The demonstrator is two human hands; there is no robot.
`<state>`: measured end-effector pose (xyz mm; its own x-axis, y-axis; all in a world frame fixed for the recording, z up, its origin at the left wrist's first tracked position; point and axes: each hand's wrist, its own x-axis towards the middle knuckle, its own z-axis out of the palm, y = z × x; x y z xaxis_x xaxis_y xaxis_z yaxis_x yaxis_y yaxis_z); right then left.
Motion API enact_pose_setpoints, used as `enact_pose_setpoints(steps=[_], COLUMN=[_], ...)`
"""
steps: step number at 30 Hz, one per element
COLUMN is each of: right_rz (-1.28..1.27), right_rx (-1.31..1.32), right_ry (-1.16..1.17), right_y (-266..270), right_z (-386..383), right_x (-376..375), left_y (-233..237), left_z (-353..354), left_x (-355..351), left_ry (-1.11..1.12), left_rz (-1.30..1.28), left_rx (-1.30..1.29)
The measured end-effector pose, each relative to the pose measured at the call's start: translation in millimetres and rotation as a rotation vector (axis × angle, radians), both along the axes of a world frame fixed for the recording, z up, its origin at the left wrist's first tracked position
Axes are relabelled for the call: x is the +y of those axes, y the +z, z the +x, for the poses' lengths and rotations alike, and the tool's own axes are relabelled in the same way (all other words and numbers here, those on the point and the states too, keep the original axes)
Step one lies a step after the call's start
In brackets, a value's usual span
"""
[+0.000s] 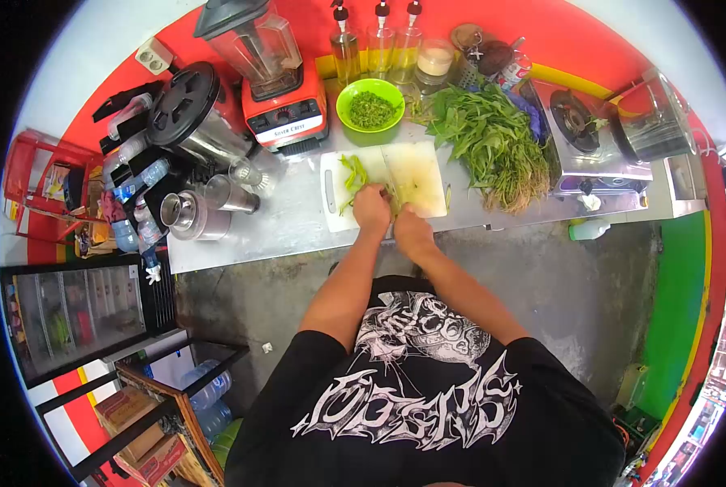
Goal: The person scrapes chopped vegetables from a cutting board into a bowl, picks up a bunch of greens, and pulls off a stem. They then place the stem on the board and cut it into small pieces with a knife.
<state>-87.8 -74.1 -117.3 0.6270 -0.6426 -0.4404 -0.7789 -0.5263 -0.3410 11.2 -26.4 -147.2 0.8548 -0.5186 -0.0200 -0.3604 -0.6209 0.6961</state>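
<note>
A white cutting board (429, 174) lies on the metal counter in front of me. My left hand (373, 209) is on its near part, fingers closed on light green stalks that it mostly covers. Close to its right, my right hand (412, 231) is closed around the handle of a knife (391, 172), whose thin blade points away over the board and is hard to make out. Bright green vegetable pieces (352, 173) lie on the board's left side. Just behind the board, a green bowl (371, 134) holds finely chopped greens (370, 109).
Leafy greens with roots (493, 138) are heaped right of the board, beside a gas stove (598, 154). A red blender (284, 114), pump bottles (345, 53) and a jar (434, 61) stand behind. Metal cups (231, 195) and a black-lidded container (205, 114) are at left.
</note>
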Motion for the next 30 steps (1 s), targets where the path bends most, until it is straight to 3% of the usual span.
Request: enact_pose_setpoints(steps=[5, 7, 11, 16, 20, 23, 26, 28, 30], right_rz=[-0.023, 0.036, 0.087, 0.005, -0.012, 0.044, 0.031, -0.047, -0.036], right_rx=[-0.018, 0.087, 0.068, -0.001, 0.066, 0.008, -0.035, 0.002, 0.028], right_ry=[0.062, 0.165, -0.127, 0.1, 0.128, -0.06, -0.005, 0.192, 0.148], right_y=[-0.7, 3.9, -6.4, 2.4, -6.6, -23.1, -13.1, 1.6, 2.7], right_z=[7.6, 8.0, 3.0, 10.9, 4.8, 5.8, 13.6, 12.6, 9.0], right_x=[-12.8, -15.0, 6.8, -10.1, -4.3, -4.0, -12.5, -15.6, -7.6], left_y=[-5.3, -16.1, -14.2, -9.5, -6.9, -4.8, -7.2, -7.8, -8.4], left_z=[3.3, 7.6, 9.1, 7.3, 7.0, 3.6, 3.6, 4.3, 4.9], left_x=[7.1, 18.5, 26.9, 29.7, 28.1, 28.4, 28.2, 28.9, 29.4], left_ry=[-0.094, -0.133, -0.159, -0.146, -0.144, -0.118, -0.123, -0.139, -0.138], left_rz=[-0.009, -0.078, -0.181, -0.211, -0.193, -0.184, -0.185, -0.179, -0.19], left_rx=[-0.07, -0.071, -0.046, -0.055, -0.061, -0.056, -0.073, -0.074, -0.079])
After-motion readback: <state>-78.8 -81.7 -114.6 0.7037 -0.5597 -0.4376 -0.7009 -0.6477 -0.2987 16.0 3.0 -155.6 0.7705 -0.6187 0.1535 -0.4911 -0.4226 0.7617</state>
